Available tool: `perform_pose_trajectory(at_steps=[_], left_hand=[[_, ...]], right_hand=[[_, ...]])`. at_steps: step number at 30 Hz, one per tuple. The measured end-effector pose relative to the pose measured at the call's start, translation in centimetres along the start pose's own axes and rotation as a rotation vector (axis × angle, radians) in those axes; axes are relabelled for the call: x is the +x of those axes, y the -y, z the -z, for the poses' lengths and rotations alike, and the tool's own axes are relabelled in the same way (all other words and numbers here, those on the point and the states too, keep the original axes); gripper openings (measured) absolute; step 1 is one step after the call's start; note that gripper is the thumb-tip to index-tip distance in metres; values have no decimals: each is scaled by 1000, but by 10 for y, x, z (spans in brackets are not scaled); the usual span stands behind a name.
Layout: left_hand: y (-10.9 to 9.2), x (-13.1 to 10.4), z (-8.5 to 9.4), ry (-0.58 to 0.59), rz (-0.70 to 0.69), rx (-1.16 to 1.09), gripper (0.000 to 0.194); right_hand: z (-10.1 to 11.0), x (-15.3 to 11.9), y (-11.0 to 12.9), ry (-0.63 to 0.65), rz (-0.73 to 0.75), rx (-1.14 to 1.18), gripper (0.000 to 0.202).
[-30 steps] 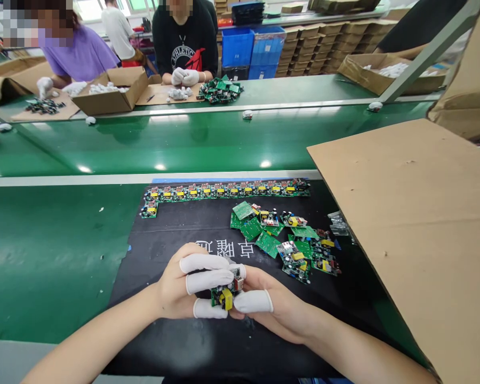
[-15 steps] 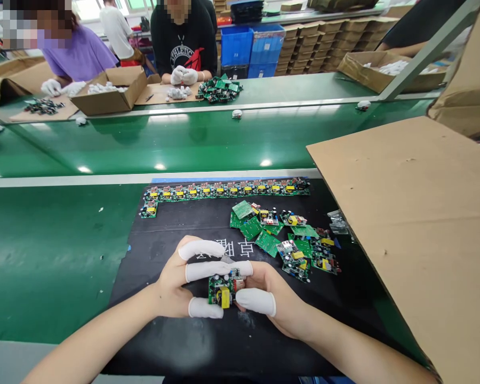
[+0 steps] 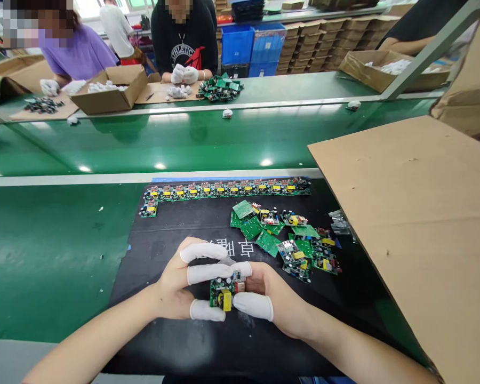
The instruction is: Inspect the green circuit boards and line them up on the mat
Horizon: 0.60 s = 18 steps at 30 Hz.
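Between my two hands, above the black mat [image 3: 164,341], I hold a small green circuit board [image 3: 220,290] with a yellow transformer facing up. My left hand [image 3: 180,282] grips its left side, white finger cots on thumb and fingers. On the right side my right hand [image 3: 266,293] is closed on the same board, its covered thumb beside the yellow part. Something greyish and see-through shows behind my fingertips; I cannot make out what it is. Beyond my hands lie a neat row of circuit boards [image 3: 220,190] and a loose pile of boards [image 3: 268,242].
A large cardboard flap [image 3: 408,213] slants over the mat's right side. Behind the mat runs a green conveyor [image 3: 176,144] carrying small white-wrapped pieces. Across it, people in white gloves work beside a cardboard box [image 3: 108,98] and a heap of boards [image 3: 221,88].
My right thumb has slid slightly left along the board, which stays in both hands. The white-wrapped pieces on the conveyor have shifted left.
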State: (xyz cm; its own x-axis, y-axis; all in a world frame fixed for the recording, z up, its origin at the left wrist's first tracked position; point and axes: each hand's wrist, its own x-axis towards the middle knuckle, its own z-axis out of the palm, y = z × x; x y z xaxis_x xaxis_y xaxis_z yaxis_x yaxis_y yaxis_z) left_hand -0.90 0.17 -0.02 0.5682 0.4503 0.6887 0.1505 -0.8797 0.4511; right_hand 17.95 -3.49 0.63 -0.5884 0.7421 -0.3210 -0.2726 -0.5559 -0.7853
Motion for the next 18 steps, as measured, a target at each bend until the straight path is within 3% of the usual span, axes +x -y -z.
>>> perform_pose_trajectory(at_steps=[11,18], left_hand=[[-2,3,1,21,-18,23,38],[-2,3,0,12,-4,-39,40]], right_hand=[[2,2,-3,-3,-38,-30,40],[4,3,-5,24,-36,67,35]])
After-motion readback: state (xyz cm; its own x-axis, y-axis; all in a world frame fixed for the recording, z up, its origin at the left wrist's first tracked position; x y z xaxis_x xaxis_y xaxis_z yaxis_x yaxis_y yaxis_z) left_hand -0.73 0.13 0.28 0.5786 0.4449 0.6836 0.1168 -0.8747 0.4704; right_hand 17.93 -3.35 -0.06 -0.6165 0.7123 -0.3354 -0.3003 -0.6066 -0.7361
